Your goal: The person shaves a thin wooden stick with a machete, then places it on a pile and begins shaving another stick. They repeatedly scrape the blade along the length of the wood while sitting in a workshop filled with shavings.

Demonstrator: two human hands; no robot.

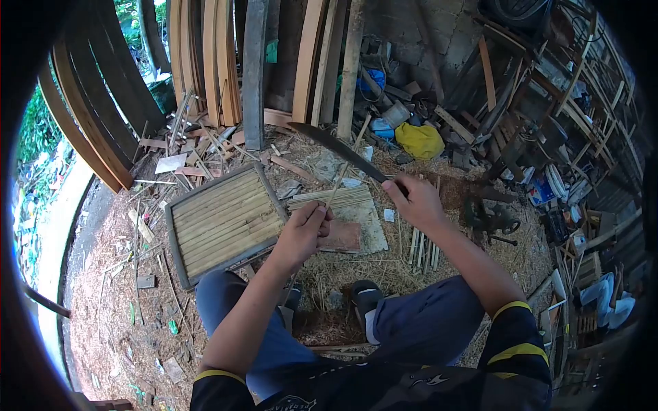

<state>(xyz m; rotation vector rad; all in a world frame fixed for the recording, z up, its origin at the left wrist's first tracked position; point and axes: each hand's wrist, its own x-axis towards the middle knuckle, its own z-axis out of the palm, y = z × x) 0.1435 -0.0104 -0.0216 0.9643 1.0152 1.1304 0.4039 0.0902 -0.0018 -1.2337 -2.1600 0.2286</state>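
Note:
A thin bamboo strip [348, 161] stands slanted up from my left hand [305, 231], whose fingers are closed around its lower part. My right hand [415, 201] grips the handle end of a long dark knife [336, 147]. The blade points up and to the left and crosses the strip in view; whether they touch I cannot tell. Left of my left hand lies a framed panel of bamboo slats [223, 222]. Beyond my hands, a bundle of thin strips [331, 199] rests on a pale board [373, 229], with a reddish flat piece [341, 237] nearer me.
Shavings and scraps cover the ground. Tall planks [312, 61] lean at the back. A yellow bag [418, 140] lies beyond my right hand. More strips [423, 248] lie below my right forearm, and a metal machine part [490, 216] sits further right.

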